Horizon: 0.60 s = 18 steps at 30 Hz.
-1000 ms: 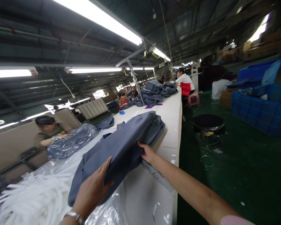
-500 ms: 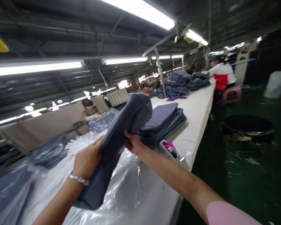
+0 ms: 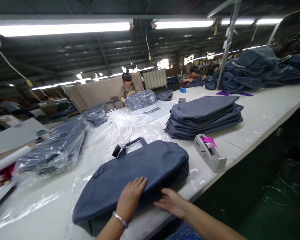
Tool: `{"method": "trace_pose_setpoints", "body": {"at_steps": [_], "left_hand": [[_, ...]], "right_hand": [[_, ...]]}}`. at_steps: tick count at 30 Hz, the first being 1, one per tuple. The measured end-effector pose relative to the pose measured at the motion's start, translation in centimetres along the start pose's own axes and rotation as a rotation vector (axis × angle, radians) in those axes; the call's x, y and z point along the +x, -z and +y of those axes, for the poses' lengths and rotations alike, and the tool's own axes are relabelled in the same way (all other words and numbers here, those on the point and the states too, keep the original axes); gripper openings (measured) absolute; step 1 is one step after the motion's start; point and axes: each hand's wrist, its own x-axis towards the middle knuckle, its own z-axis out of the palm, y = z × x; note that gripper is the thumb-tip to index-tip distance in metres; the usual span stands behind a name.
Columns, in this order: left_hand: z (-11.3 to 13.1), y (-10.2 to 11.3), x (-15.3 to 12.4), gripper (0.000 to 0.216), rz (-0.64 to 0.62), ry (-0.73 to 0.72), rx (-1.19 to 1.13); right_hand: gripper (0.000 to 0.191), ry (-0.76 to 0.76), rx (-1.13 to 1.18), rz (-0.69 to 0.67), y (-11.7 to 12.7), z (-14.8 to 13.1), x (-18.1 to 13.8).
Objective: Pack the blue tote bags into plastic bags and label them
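A dark blue-grey bag (image 3: 130, 166) lies flat on the white table (image 3: 260, 123), its short handle (image 3: 135, 143) pointing away from me and a small black tag (image 3: 116, 151) beside the handle. My left hand (image 3: 132, 196), with a silver bracelet at the wrist, rests on the bag's upper face near the front edge, fingers stretched out. At the bag's near side is my right hand (image 3: 172, 202), thumb and fingers apart, fingertips against or just under the edge. Clear plastic sheeting (image 3: 82, 173) spreads beneath and behind the bag.
A tape dispenser (image 3: 210, 155) with pink tape stands near the table edge. Behind it sits a stack of folded bags (image 3: 205, 116). Plastic-wrapped bags (image 3: 57, 143) lie left, near white strips (image 3: 121, 125). A metal post (image 3: 228, 45) rises beside a fabric heap (image 3: 260, 70). Co-workers sit across.
The bag, held up on edge between both hands, has come down and now lies flat on the table. My hands have lowered with it, and the view has turned left and downward.
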Motion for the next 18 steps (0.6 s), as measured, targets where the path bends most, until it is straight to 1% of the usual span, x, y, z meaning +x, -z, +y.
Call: {"method": "trace_pose_setpoints", "body": {"at_steps": [1, 2, 3, 4, 5, 6, 8, 9, 10, 12, 13, 14, 16, 18], "left_hand": [[0.7, -2.2, -0.8, 0.069, 0.021, 0.001, 0.018], [1.4, -4.0, -1.4, 0.073, 0.054, 0.005, 0.034], [2.0, -5.5, -1.8, 0.077, 0.097, 0.018, 0.046], [2.5, -6.6, -2.0, 0.08, 0.138, 0.038, 0.051], [2.9, -7.3, -2.0, 0.083, 0.17, 0.058, 0.048], [3.3, -7.7, -2.0, 0.085, 0.191, 0.076, 0.036], [3.5, -7.6, -1.9, 0.087, 0.204, 0.08, -0.004], [3.4, -7.1, -2.0, 0.086, 0.199, 0.064, -0.026], [3.1, -6.5, -2.3, 0.083, 0.189, 0.039, -0.042], [2.2, -5.1, -3.6, 0.079, 0.17, 0.013, -0.034], [1.4, -4.6, -4.6, 0.079, 0.163, 0.025, -0.008], [0.6, -4.3, -5.7, 0.08, 0.159, 0.056, 0.03], [-1.2, -4.4, -7.9, 0.084, 0.149, 0.138, 0.111], [-2.8, -5.3, -9.4, 0.084, 0.129, 0.167, 0.164]], "right_hand": [[0.036, -0.105, -0.122, -0.022, 1.1, 0.7, -1.5], [0.034, -0.166, -0.3, -0.077, 1.8, 0.8, -3.1], [0.033, -0.166, -0.513, -0.148, 2.2, 0.3, -4.6], [0.032, -0.088, -0.731, -0.2, 2.1, -0.6, -5.9], [0.031, 0.064, -0.934, -0.218, 1.8, -2.0, -6.8], [0.029, 0.259, -1.125, -0.216, 1.3, -3.5, -7.4], [0.03, 0.652, -1.471, -0.173, 0.6, -6.4, -7.2], [0.04, 0.784, -1.635, -0.157, 0.6, -7.5, -6.6], [0.054, 0.854, -1.79, -0.152, 1.0, -8.3, -5.7], [0.083, 0.862, -2.029, -0.18, 2.9, -8.7, -3.7], [0.091, 0.848, -2.094, -0.193, 4.2, -8.3, -2.8], [0.095, 0.845, -2.133, -0.207, 5.6, -7.8, -1.9], [0.089, 0.888, -2.181, -0.218, 8.1, -6.4, -0.6], [0.075, 0.982, -2.221, -0.19, 9.6, -5.2, 0.3]]}}
